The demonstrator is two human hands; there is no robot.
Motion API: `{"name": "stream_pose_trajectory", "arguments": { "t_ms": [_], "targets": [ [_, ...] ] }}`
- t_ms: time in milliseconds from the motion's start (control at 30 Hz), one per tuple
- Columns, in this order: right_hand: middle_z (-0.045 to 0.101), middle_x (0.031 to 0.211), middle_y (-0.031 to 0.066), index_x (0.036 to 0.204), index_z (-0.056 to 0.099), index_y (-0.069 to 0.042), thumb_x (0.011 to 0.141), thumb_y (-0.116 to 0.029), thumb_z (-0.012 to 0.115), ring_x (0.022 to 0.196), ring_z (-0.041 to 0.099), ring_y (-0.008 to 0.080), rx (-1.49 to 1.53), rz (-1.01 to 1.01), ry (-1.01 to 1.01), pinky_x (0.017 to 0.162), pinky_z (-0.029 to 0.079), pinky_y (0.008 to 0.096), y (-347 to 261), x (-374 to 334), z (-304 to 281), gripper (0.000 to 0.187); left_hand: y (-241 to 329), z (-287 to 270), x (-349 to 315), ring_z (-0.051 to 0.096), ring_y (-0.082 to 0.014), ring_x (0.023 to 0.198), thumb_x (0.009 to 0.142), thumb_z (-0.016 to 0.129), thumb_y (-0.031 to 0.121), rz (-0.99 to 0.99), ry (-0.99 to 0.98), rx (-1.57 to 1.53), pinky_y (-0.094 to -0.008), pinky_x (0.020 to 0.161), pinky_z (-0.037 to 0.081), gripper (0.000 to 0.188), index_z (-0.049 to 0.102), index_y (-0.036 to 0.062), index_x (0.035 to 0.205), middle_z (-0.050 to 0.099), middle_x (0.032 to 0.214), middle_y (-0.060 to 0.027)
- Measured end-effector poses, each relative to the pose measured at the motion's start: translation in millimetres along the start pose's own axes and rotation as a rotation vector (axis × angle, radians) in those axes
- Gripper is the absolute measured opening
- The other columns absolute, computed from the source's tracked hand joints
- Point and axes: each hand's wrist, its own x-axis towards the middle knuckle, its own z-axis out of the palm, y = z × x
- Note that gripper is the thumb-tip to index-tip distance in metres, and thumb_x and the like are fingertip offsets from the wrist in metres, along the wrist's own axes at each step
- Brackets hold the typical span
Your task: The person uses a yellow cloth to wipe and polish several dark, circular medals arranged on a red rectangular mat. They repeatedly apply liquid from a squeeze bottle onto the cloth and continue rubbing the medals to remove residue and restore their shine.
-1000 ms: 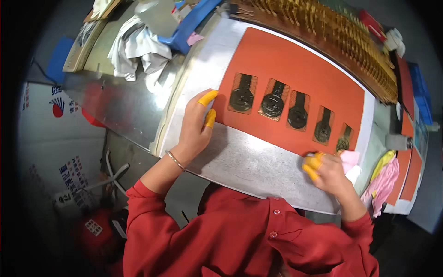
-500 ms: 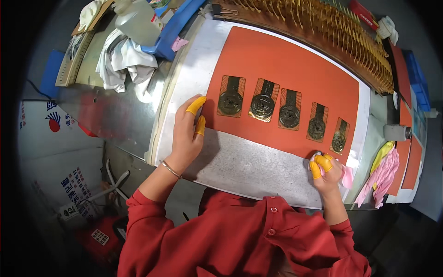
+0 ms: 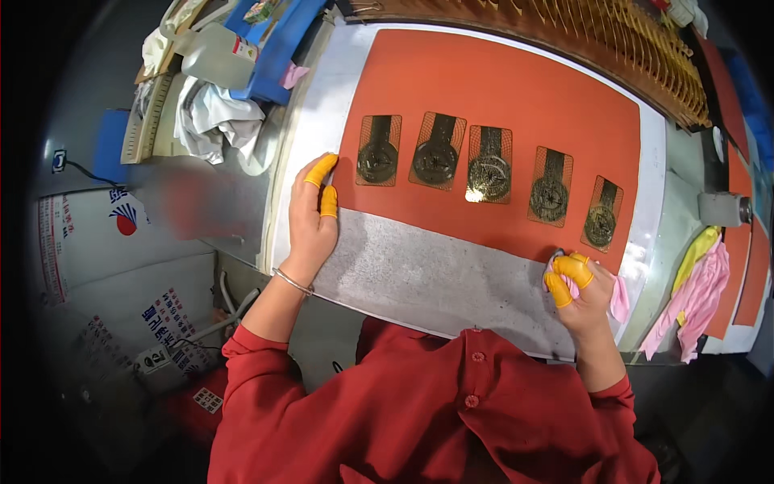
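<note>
Fingers (image 3: 322, 171) press orange sheet (image 3: 516, 105) beside metal plaques (image 3: 488, 165)

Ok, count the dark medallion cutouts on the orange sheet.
5, in a row across the orange sheet: first beside the left hand, then second, third, fourth, and fifth above the right hand. None looks hidden.

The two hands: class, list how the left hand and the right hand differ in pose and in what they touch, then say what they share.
The left hand lies flat, fingers stretched onto the orange sheet's corner; the right hand is curled.
The left hand holds nothing, while the right hand grips a pink cloth.
The left wrist wears a thin bracelet; the right wrist is bare.
Both wear yellow finger cots.
</note>
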Motion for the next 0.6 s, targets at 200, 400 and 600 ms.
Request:
{"name": "stream_pose_trajectory", "arguments": {
  "t_ms": [200,400,600],
  "targets": [
    [0.056,0.065,0.0074,0.080,0.060,-0.006,0.067,-0.005,0.071,0.051,0.053,0.0221,-0.009,0.002,-0.039,0.046,0.039,0.0310,1.2,-6.8,-5.4,0.017,2.6,0.8,-0.8,0.050,-0.0324,0.112,0.083,0.047,-0.008,-0.001,0.012,0.049,-0.0358,0.094,0.043,0.039,0.051,-0.0009,0.120,0.050,0.122,-0.0185],
    [0.058,0.066,0.0060,0.081,0.061,-0.006,0.070,-0.004,0.071,0.053,0.054,0.0200,0.023,0.026,-0.044,0.048,0.040,0.0287,-0.9,-5.0,-8.5,0.015,3.1,-2.8,0.2,0.049,-0.0342,0.112,0.081,0.050,-0.007,0.001,0.012,0.069,-0.0387,0.096,0.038,0.037,0.052,0.0003,0.117,0.052,0.121,-0.0168],
    [0.059,0.065,0.0053,0.084,0.059,-0.005,0.076,-0.006,0.068,0.055,0.057,0.0185,0.107,0.115,-0.069,0.052,0.042,0.0271,-3.0,-8.0,-8.2,0.012,0.5,2.9,-2.6,0.049,-0.0340,0.112,0.080,0.051,-0.006,-0.039,0.016,0.003,-0.0386,0.097,0.037,0.037,0.053,0.0021,0.117,0.053,0.120,-0.0151]
  ]
}}
